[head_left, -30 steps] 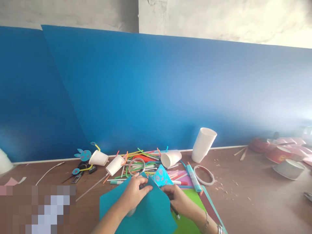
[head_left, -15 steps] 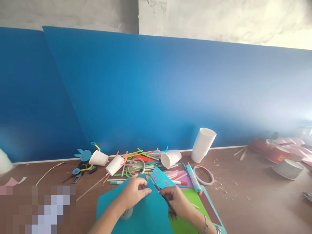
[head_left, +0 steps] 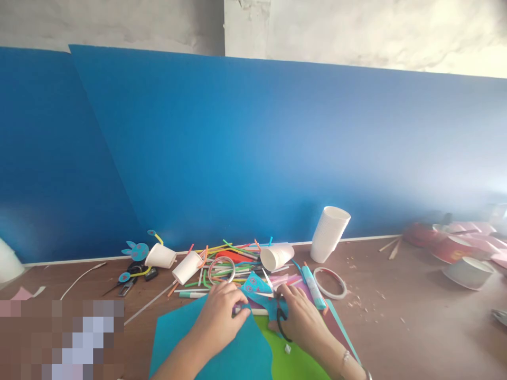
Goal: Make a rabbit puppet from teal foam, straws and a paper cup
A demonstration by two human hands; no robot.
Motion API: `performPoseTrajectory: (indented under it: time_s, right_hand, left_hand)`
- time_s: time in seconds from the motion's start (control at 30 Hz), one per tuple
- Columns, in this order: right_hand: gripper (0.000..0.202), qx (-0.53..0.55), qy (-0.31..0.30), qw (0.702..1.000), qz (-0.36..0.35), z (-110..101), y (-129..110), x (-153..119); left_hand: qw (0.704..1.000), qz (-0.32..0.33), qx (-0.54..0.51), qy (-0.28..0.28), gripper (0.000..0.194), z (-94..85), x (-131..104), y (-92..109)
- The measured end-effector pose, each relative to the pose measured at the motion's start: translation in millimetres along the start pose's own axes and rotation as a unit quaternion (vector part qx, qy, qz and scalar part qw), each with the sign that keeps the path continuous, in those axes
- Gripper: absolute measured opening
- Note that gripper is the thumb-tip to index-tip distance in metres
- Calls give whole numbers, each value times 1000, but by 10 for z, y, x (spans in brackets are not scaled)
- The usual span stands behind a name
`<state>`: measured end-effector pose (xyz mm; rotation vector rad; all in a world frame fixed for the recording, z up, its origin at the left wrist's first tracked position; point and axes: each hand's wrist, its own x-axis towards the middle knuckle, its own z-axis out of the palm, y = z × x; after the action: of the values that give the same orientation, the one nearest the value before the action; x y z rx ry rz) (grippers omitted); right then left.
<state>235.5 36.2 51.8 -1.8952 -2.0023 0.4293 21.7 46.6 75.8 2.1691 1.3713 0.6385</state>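
My right hand (head_left: 297,314) is closed on black-handled scissors (head_left: 282,316), whose blades stand open and point up and left. Between the blades lies a blue paper piece with pink drawings (head_left: 254,284). My left hand (head_left: 224,312) pinches the blue paper near that piece, over a large blue sheet (head_left: 209,348). A green sheet (head_left: 295,364) shows below my right hand. Colourful straws, a tape roll (head_left: 222,270) and a tipped paper cup (head_left: 276,257) lie just beyond my hands.
A stack of white cups (head_left: 329,235) stands behind on the right, near a tape ring (head_left: 330,284) and a blue tube (head_left: 313,287). Two cups with straws (head_left: 160,255) lie left. Red and white bowls (head_left: 468,273) are far right, before a blue panel (head_left: 253,153).
The scissors have opened and swung round toward the left. The drawn-on paper has shifted and turned, and more of the green sheet shows. My right hand has moved slightly up.
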Motion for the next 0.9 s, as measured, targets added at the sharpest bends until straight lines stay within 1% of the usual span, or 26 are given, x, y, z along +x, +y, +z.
performPoseTrajectory:
  time_s: [0.07,0.13,0.17,0.2,0.27,0.33,0.37,0.43,0.53,0.6,0.67,0.73,0.77,0.83,0.9]
  right_hand:
    - [33,-16,0,1000,-13,74,-49,-26]
    - [33,-13,12,999,-29,94,-66,-33]
    - [34,-2,19,999,-36,82,-68,-34]
    - [34,15,25,999,-38,56,-70,-35]
    - [34,67,35,997,-34,-21,-95,-44]
    - [35,119,46,991,-38,-107,-165,-65]
    - [35,136,52,988,-49,-142,-216,-78]
    - [34,160,70,981,-80,-187,-331,-99]
    - [31,185,112,969,-121,-200,-465,-98]
    - [33,213,112,963,-120,-207,-497,-74]
    - [37,283,81,951,-95,-229,-493,-40]
    - [35,375,61,923,-67,-252,-476,-6]
    - [32,415,62,906,-56,-254,-469,7]
    - [30,470,56,880,-45,-226,-459,23]
    - [35,501,13,864,-47,-155,-455,23]
  left_hand:
    - [998,11,-2,-60,10,41,-49,34]
    - [993,15,-12,-116,13,66,-104,47]
    - [991,10,-21,-130,14,75,-128,49]
    - [991,0,-34,-132,16,83,-147,50]
    - [990,-33,-85,-110,20,109,-161,61]
    - [977,-55,-187,-82,30,151,-143,99]
    - [963,-61,-252,-72,35,178,-125,131]
    - [922,-78,-376,-55,41,232,-79,214]
    - [862,-136,-487,13,34,260,-8,338]
    - [835,-157,-524,57,27,219,32,386]
    - [821,-164,-538,96,24,136,63,393]
    - [812,-165,-543,134,24,43,86,363]
    - [807,-163,-548,149,24,3,94,338]
    - [800,-159,-555,159,28,-53,108,278]
    - [799,-154,-559,157,31,-82,121,216]
